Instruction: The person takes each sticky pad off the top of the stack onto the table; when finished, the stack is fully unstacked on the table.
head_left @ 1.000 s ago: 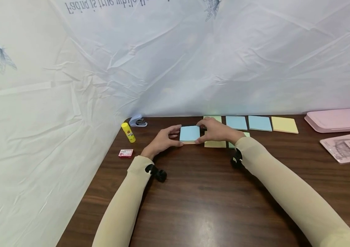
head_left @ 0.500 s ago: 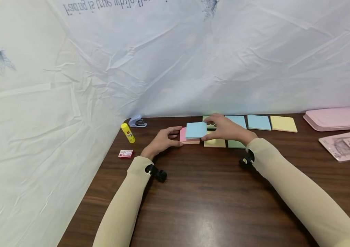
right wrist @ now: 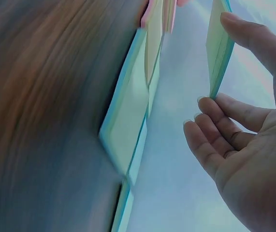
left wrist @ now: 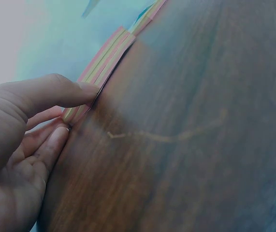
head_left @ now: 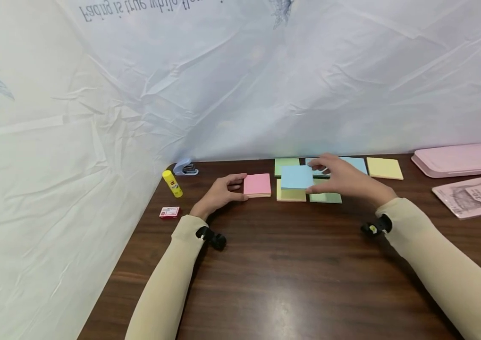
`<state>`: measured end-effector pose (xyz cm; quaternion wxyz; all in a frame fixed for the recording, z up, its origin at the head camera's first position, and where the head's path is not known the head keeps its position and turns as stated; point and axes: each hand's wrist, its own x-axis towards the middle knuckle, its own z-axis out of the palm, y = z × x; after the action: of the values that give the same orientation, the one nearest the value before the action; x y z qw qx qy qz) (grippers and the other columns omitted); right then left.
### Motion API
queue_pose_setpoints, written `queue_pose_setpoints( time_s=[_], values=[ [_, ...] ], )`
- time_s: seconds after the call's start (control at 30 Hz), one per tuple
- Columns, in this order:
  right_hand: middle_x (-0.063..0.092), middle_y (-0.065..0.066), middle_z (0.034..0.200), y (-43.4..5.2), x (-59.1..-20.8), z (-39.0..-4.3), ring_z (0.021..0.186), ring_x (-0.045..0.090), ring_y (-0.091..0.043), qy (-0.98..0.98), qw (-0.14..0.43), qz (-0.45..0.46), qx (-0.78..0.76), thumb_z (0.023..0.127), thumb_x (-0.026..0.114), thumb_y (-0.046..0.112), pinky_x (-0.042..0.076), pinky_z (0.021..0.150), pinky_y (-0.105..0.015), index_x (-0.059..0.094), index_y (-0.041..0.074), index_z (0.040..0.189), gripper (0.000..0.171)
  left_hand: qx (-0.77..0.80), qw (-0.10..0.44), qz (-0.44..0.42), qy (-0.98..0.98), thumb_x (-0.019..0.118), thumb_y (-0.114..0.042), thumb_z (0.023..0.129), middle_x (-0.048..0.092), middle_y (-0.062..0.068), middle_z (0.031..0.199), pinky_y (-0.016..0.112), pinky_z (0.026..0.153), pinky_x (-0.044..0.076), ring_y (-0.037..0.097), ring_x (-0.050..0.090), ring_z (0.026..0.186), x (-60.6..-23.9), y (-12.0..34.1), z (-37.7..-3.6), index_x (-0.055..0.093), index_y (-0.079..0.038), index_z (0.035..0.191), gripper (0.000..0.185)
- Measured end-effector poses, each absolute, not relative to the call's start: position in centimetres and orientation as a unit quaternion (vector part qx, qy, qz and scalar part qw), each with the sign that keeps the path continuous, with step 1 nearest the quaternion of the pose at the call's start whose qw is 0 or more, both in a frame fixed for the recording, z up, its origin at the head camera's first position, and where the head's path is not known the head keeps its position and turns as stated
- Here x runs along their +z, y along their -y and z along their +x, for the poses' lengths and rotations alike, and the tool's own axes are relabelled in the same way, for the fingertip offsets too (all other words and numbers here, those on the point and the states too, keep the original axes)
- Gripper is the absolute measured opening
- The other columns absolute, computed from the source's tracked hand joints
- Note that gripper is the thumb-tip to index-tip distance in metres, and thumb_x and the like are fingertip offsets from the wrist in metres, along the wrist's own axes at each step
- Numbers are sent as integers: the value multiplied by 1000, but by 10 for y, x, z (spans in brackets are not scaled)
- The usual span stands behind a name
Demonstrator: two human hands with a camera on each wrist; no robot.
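Note:
A stack of sticky note pads (head_left: 257, 185) with a pink top lies at the back left of the table; its layered pink and yellow edges show in the left wrist view. My left hand (head_left: 222, 192) holds it by the left side, thumb along the front edge (left wrist: 101, 67). A blue sticky note pad (head_left: 296, 177) hangs in the air, pinched at its right side between thumb and fingers of my right hand (head_left: 344, 179). Beneath it lie a yellow pad (head_left: 291, 195) and a green pad (head_left: 327, 196), both partly covered from view.
Behind them a row holds a green pad (head_left: 286, 162), blue pads (head_left: 354, 163) and a yellow pad (head_left: 384, 168). To the left are a stapler (head_left: 186, 167), glue stick (head_left: 172, 183) and small red-white box (head_left: 170, 212). A pink case (head_left: 463, 158) and flat packet (head_left: 474, 194) lie right.
My right hand has lifted the blue pad off the stack and carried it right, uncovering the pink top. The left hand has stayed at the stack.

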<state>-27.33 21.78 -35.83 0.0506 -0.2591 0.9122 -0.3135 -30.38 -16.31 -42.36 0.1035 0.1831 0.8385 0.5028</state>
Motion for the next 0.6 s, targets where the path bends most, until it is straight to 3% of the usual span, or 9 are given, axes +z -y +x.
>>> queue_pose_setpoints(
  time_s=[0.6],
  values=[
    [57,-24,132,-293,-357,-249,120,61,-42,-939,9,-221,-264,83,94,35,51,97,-61,58,-7,143,82,499,105,184,-840,85,-9,91,54,10,156,44,115,45,31,55,138,-425,166,-303,55,-9,157,72]
  ],
)
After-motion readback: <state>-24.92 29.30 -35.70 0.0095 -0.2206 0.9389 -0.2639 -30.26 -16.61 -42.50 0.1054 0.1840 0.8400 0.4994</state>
